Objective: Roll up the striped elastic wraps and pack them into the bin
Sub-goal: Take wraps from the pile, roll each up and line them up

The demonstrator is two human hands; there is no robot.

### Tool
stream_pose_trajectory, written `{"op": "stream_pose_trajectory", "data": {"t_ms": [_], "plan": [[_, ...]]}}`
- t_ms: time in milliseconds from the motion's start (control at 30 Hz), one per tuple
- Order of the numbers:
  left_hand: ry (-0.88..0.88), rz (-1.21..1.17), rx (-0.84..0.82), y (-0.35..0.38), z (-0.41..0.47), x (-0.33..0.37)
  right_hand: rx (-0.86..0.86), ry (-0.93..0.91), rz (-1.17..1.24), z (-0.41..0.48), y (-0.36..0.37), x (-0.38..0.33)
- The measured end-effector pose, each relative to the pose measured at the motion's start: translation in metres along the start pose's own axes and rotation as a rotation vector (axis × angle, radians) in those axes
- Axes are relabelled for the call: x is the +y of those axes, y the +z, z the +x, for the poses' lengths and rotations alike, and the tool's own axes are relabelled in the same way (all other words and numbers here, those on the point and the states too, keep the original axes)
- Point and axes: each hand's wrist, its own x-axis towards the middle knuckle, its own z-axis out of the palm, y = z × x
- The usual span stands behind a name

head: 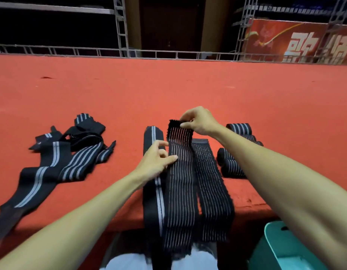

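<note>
Striped wraps [180,182], red carpeted platform [168,84], metal trusses [120,26]

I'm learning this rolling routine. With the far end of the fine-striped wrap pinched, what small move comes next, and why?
Probably curl that end over toward the body to start the first tight turn: the right hand pinches the lifted far end of the fine-striped wrap, its length lies unrolled, and the left hand rests on its edge.

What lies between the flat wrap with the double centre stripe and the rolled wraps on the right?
In the head view, two wraps: the left pinstriped wrap, its far end pinched by the right hand, and the right pinstriped wrap.
</note>
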Motion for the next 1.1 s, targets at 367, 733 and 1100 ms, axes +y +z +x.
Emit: {"op": "stream_pose_trajectory", "data": {"t_ms": [367, 733, 1100], "plan": [[0.167, 0.424, 0.065, 0.004, 0.042, -0.059, -0.184, 0.1, -0.113, 0.063, 0.066, 0.047], [0.228, 0.596, -0.171, 0.039, 0.064, -0.041, -0.255, 0.191, -0.2, 0.075, 0.059, 0.086], [0.208, 0.607, -0.095, 0.048, 0.058, -0.04, -0.332, 0.268, -0.484, 0.04, 0.034, 0.133]]}}
